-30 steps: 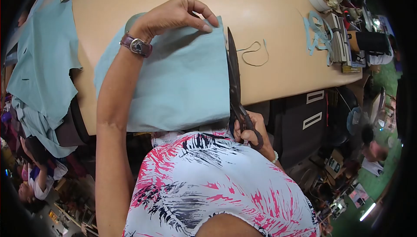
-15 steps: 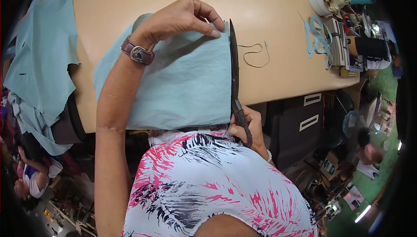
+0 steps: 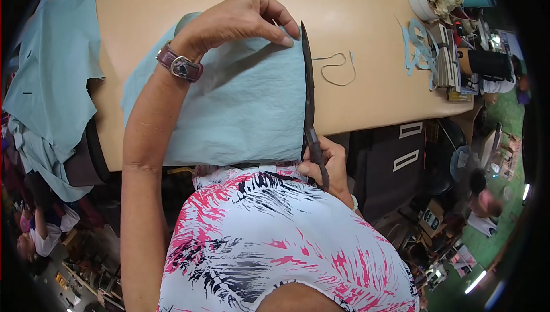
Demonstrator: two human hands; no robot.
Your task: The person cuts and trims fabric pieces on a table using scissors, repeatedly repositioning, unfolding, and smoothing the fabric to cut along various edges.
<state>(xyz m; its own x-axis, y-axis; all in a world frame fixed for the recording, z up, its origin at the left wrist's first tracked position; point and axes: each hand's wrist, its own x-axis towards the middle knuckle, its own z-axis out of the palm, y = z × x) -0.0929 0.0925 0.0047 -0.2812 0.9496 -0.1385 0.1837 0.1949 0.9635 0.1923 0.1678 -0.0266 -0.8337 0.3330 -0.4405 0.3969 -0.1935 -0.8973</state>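
Note:
A folded piece of light blue fabric (image 3: 246, 111) lies across the near side of the table. My left hand (image 3: 249, 19), with a brown strap on the wrist, pinches its far right corner between thumb and fingers. Black-bladed scissors (image 3: 310, 91) stretch along the fabric's right edge, tips close to my left fingertips. My right hand (image 3: 334, 169) grips their handles just off the table's front edge, partly hidden below them. From this angle I cannot tell how far apart the blades are. A thin curled strip (image 3: 338, 71) lies right of the scissors.
On the tan table (image 3: 366, 20), more blue fabric (image 3: 51, 83) hangs over the left end. Blue offcuts (image 3: 421, 46), a stack of books or boxes (image 3: 447, 54) and a white container (image 3: 422, 4) occupy the right end. Other people are in the background on both sides.
The whole view has shifted slightly. My hands, the scissors and the fabric keep nearly the same places relative to each other.

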